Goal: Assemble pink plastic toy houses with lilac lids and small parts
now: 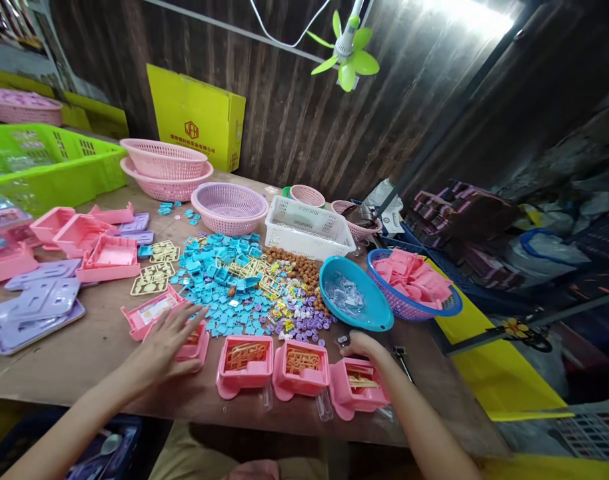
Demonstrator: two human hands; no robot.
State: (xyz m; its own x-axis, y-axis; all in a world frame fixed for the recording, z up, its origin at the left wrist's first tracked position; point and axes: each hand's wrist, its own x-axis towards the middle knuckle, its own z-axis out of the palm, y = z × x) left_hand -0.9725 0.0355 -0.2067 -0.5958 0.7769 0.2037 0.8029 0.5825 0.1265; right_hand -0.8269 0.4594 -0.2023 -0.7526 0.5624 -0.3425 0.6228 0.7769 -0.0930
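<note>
My left hand (170, 332) lies flat with fingers spread on a pink plastic tray (193, 343) near the front of the wooden table (84, 347). My right hand (360, 345) is curled at the top of another pink tray (360, 390) holding tan pieces; its fingers are mostly hidden. Between them stand two more pink trays (244, 363) (301, 369), each filled with tan sprue parts. Behind lies a heap of small blue tiles (224, 287), tan sprues (154, 277), purple discs (304, 323) and brown beads (297, 267).
Pink open boxes (107, 257) and lilac lids (34, 303) lie at left. Pink baskets (164, 167), a lilac basket (229, 207), a white crate (309, 230), a blue bowl (354, 293) and a basket of pink parts (414, 280) stand behind. Green crate (49, 167) far left.
</note>
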